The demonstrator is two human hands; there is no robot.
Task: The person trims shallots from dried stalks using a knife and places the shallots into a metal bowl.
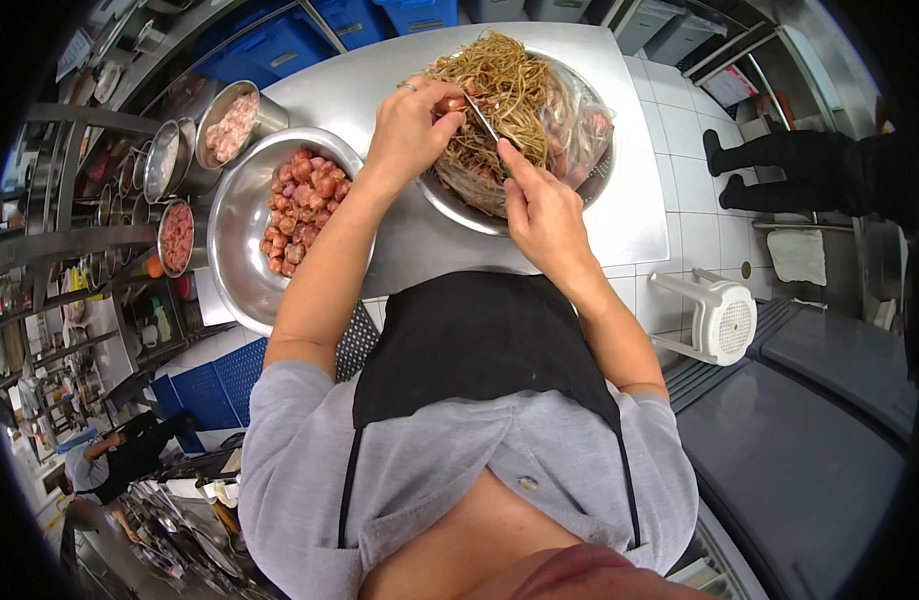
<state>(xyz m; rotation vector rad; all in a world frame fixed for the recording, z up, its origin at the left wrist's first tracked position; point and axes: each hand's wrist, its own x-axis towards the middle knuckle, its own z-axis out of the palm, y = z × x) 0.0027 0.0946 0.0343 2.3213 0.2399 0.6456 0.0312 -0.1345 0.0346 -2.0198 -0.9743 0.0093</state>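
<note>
My left hand [411, 128] is closed on a small reddish shallot [451, 103] above the left part of a metal bowl [601, 188]. My right hand [544, 205] grips a small knife [482, 117], its blade pointing up and left toward the shallot. Below both hands, the bowl holds a heap of dry brown roots and stalks [504, 75] and a clear plastic bag [577, 125]. Beside my left forearm stands a large steel bowl [237, 225] with many shallots [304, 200] in it.
Both bowls are on a steel table [409, 250]. Pots of pale meat [231, 128] and a container of pinkish meat [176, 238] stand at left. A white stool [724, 318] is at right. One person in dark trousers [789, 170] stands right; another [109, 455] is at lower left.
</note>
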